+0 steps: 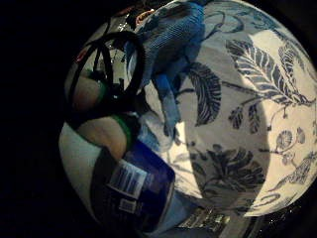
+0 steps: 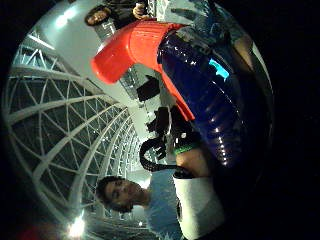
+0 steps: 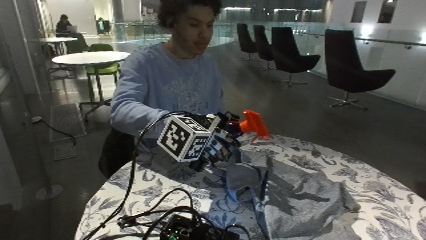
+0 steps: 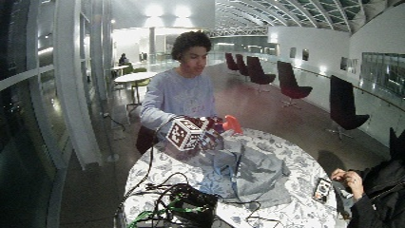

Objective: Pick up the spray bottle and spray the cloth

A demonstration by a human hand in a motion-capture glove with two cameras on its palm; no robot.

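My gloved right hand (image 3: 218,142) grips the spray bottle and holds it upright, a little above the table's side nearest the person. The bottle's red-orange spray head (image 3: 253,123) sticks out above the hand and points over the table. In the thumb side palm view the red head (image 2: 131,49) and dark blue body (image 2: 210,100) lie close against the palm. The little finger side palm view shows the barcode label on the bottle (image 1: 141,186). A crumpled blue-grey cloth (image 3: 293,192) lies on the table just beyond and below the bottle; the cloth (image 1: 171,44) also shows from the palm.
The round table carries a white tablecloth with blue leaves (image 3: 373,200). A black device with tangled cables (image 3: 190,227) sits at the table's edge nearest the camera. A phone (image 4: 322,189) lies at the table's far right edge. Dark chairs (image 3: 356,70) stand in the hall behind.
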